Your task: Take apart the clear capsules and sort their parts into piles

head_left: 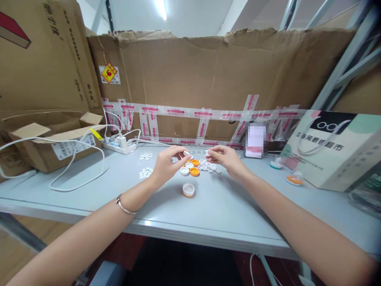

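Between thumb and fingers, my left hand [170, 162] pinches a small white plastic piece [186, 153] above the table. My right hand [228, 159] is closed in a pinch on another small white piece [208, 152], partly hidden by the fingers. Below and between the hands sit several round caps, among them an orange cap [194, 171] and a white cap [184, 171]. A loose pile of white plastic parts [210, 167] lies beside my right fingertips. Closer to me stands a clear-topped round piece with an orange base [188, 190].
Two groups of small white discs [145, 172] lie left of my left hand. A power strip [120, 146] with white cables and an open carton [59, 139] are at the left. A phone [255, 140], teal and orange capped pieces [294, 178] and a paper bag [333, 151] stand right.
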Demonstrator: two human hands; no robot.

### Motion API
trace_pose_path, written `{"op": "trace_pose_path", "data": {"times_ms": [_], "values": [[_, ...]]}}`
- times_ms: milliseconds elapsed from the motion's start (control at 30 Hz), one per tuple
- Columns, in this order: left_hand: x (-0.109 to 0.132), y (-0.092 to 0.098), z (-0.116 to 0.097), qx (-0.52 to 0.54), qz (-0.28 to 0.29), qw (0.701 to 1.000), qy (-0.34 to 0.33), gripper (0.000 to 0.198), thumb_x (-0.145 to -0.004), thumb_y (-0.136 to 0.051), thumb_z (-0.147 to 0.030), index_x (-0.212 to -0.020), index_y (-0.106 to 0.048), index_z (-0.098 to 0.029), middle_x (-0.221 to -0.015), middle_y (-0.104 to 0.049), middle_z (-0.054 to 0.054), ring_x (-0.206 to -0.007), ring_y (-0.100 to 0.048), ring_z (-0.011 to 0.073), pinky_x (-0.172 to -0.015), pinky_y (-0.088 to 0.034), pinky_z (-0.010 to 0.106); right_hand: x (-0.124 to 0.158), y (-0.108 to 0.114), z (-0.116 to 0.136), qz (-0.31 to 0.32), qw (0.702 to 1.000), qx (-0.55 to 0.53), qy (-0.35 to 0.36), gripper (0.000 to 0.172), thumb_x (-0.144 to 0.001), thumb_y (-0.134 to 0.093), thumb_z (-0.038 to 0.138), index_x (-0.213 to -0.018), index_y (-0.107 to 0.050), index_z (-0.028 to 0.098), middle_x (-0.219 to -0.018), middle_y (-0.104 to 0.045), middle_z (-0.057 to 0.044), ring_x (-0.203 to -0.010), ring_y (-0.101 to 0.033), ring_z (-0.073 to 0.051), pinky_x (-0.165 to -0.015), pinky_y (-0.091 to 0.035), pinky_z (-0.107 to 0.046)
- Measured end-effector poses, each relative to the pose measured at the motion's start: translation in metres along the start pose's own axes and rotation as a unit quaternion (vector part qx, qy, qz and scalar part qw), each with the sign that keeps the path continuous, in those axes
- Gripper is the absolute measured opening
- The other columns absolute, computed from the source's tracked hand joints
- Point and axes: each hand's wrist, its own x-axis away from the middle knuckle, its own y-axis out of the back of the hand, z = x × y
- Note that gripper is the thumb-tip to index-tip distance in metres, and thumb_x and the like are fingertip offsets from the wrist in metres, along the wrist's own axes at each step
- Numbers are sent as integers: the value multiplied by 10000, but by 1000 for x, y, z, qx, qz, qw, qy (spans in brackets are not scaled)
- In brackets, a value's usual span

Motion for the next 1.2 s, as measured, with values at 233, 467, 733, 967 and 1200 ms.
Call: {"op": "trace_pose_path", "data": {"times_ms": [233, 467, 733, 967, 1200], "values": [[-3, 1, 2, 49, 17, 995, 81, 270, -789, -556, -271, -1032, -618, -174, -881, -646, 37, -712, -568, 90, -641, -487, 195, -28, 37, -17, 20, 949, 313, 44, 67, -664, -639, 202, -668, -658, 138, -599, -643, -25, -507, -587, -114, -497, -457, -213], [-5, 1, 1, 121, 31, 973, 193, 382, -801, -522, -340, -1124, -578, -144, -869, -663, 57, -621, -552, 80, -464, -434, 158, -33, 40, -29, 32, 920, 390, 27, 106, -638, -623, 199, -695, -699, 151, -613, -658, -39, -546, -600, -148, -482, -425, -219], [-6, -1, 5, 139, 30, 973, 185, 326, -783, -555, -330, -1041, -615, -139, -862, -682, 72, -695, -602, 122, -453, -433, 168, -35, 44, -26, 7, 897, 441, 21, 92, -622, -619, 192, -648, -697, 150, -594, -664, -39, -553, -592, -151, -500, -409, -218], [-5, 0, 3, 142, 49, 966, 213, 262, -782, -565, -342, -954, -588, -146, -814, -682, 63, -734, -627, 144, -469, -443, 168, -36, 44, -28, 23, 895, 446, 17, 112, -652, -601, 193, -606, -691, 146, -548, -660, -46, -561, -616, -170, -528, -430, -227], [-5, 1, 1, 171, 55, 965, 189, 207, -750, -610, -326, -835, -625, -138, -809, -677, 51, -722, -621, 133, -622, -515, 226, -9, 16, -6, 50, 957, 275, 83, 255, -727, -583, 374, -768, -684, 144, -734, -689, -66, -686, -638, -161, -656, -488, -254]]}}
